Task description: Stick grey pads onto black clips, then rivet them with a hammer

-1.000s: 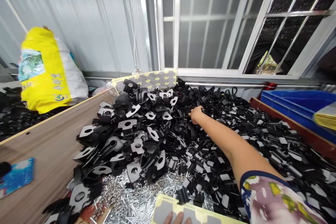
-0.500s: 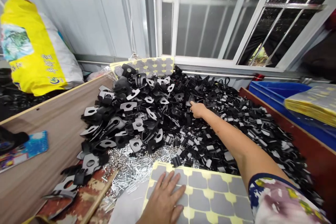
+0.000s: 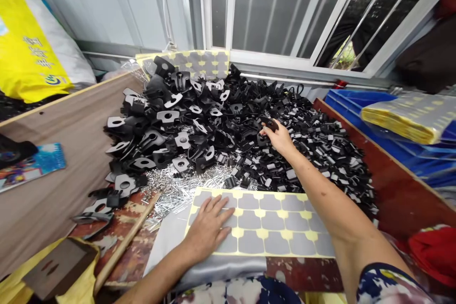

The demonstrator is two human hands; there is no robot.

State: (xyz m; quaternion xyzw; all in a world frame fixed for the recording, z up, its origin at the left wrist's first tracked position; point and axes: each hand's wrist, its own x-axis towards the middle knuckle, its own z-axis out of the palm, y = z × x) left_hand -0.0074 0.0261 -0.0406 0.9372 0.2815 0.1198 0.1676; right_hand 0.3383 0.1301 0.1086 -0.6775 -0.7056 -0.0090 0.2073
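My left hand (image 3: 207, 228) lies flat with its fingers spread on a yellow sheet of grey pads (image 3: 274, 221), near the sheet's left end. Farther off, my right hand (image 3: 280, 137) is closed on a black plastic part (image 3: 270, 124) over the pile. What exact kind of part it is I cannot make out. Around that hand lie black plastic pieces with grey faces (image 3: 313, 145). Larger black parts with holed grey plates (image 3: 167, 117) are heaped to its left. Loose metal pins (image 3: 174, 190) are spread between the heap and the sheet.
A wooden board (image 3: 71, 137) bounds the pile on the left, a reddish board (image 3: 384, 166) on the right. Beyond that stand blue crates (image 3: 409, 159) with a stack of padded sheets (image 3: 402, 121). A wooden stick (image 3: 124, 242) lies at front left, beside a brown block (image 3: 59, 266).
My right hand has lifted a black plastic part from the pile. The view has tipped downward, showing more of the front edge. My left hand stays on the sheet.
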